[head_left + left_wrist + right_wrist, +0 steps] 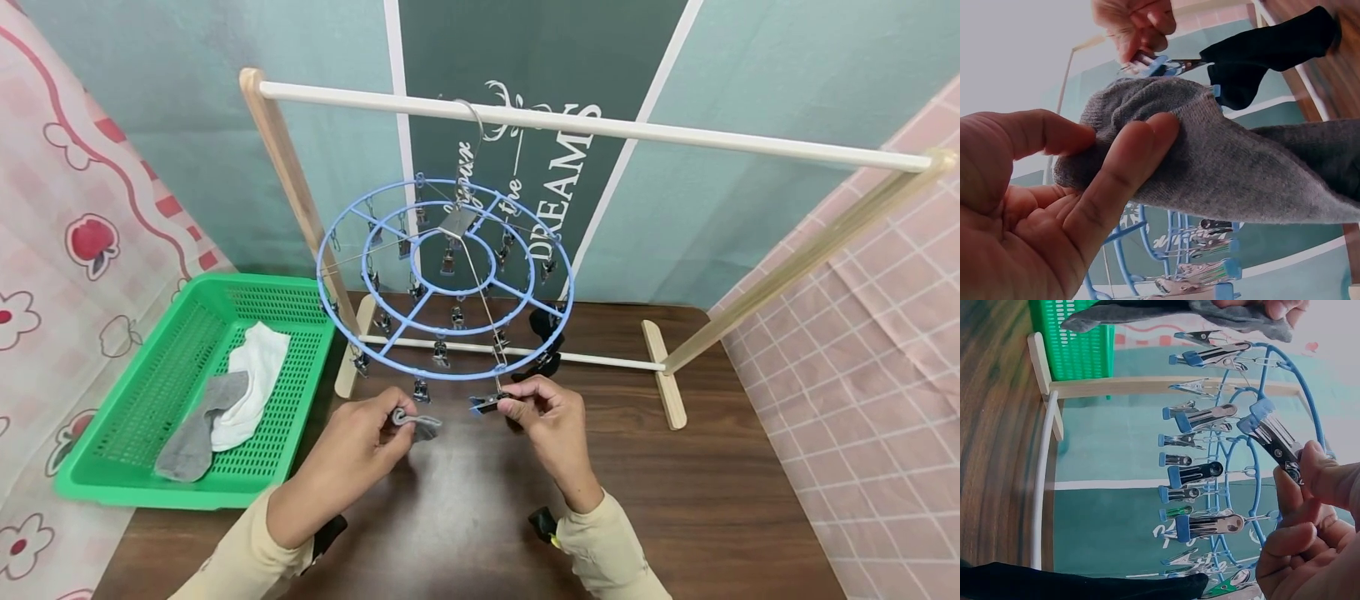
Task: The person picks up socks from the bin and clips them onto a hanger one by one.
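Observation:
My left hand [363, 442] pinches a grey sock [1241, 169] between thumb and fingers near its bunched end, and the rest of it hangs down. Just across from it, my right hand [553, 421] holds a metal clip [1275, 442] with blue tips by its handle end. That clip hangs from the near edge of a round blue clip hanger [408, 319], its tips turned toward the grey sock. Black socks [545, 325] hang from clips on the hanger's right side. Sock and clip are apart.
The hanger hooks over the white rod [600, 125] of a wooden-legged rack on the brown table [720, 508]. At left stands a green basket [202, 493] holding a white sock [258, 375] and a grey sock [198, 429]. More clips [1210, 525] dangle from the hanger's rings.

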`<action>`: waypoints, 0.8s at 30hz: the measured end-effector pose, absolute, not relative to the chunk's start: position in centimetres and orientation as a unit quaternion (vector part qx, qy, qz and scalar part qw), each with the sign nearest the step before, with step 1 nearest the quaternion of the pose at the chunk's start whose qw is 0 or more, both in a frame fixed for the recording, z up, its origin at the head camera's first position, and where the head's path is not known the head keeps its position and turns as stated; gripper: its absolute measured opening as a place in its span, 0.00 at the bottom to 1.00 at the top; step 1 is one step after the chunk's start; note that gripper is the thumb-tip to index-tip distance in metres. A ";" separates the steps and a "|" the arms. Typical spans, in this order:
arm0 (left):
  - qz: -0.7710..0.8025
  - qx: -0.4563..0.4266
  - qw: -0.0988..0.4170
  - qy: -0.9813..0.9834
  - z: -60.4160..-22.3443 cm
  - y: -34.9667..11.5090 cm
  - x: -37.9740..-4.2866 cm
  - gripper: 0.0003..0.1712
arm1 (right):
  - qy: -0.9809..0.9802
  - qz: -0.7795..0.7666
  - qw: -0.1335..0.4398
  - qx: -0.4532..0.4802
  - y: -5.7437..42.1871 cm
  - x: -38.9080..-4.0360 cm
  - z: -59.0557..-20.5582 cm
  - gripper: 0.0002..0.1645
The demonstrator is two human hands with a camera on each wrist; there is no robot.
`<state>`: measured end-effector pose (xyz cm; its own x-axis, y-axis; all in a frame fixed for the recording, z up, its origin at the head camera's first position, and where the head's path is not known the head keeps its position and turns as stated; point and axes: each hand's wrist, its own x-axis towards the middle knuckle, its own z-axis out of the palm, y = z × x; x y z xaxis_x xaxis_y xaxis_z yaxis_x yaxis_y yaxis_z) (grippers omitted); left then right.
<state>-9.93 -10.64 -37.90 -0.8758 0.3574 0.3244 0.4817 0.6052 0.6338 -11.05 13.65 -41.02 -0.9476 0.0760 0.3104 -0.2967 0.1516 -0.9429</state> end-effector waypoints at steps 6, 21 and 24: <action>-0.353 -0.228 0.094 -0.903 -38.5 -10.1 -10.3 0.07 | -0.744 0.645 0.157 0.075 13.9 -11.2 -41.6 0.07; -0.328 -0.248 0.125 -0.903 -39.9 -8.1 -10.9 0.06 | -0.734 0.652 0.157 0.102 13.8 -11.1 -41.6 0.07; -0.325 -0.253 0.123 -0.903 -40.1 -7.6 -10.9 0.06 | -0.740 0.647 0.155 0.099 13.8 -11.2 -41.7 0.07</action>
